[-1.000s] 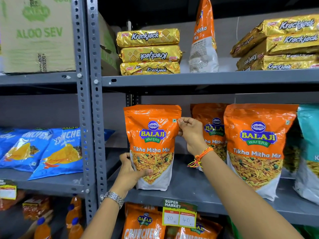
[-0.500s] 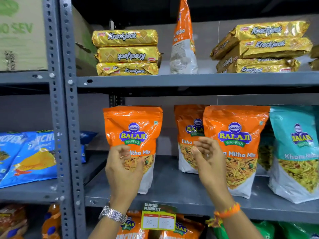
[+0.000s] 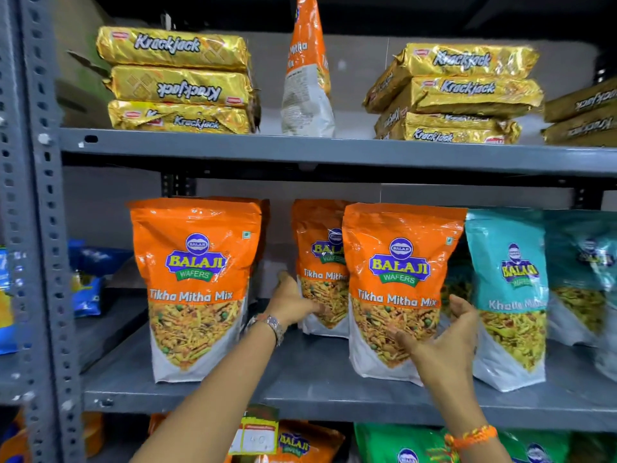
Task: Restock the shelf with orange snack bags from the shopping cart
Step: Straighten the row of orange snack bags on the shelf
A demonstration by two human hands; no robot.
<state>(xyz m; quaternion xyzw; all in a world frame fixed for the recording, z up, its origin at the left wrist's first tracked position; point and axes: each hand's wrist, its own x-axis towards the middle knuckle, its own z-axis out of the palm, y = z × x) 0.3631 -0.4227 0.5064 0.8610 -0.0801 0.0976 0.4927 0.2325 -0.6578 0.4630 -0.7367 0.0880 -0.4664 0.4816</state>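
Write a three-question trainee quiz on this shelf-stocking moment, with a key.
1. True or false: the left hand reaches toward the rear orange bag.
2. Which bag is the right hand touching? A) the front orange bag on the right B) the teal bag C) a gold Krackjack pack
3. Fill in: the orange bag on the upper shelf stands ____ the two Krackjack stacks.

Key: 1 true; 2 A; 3 between.
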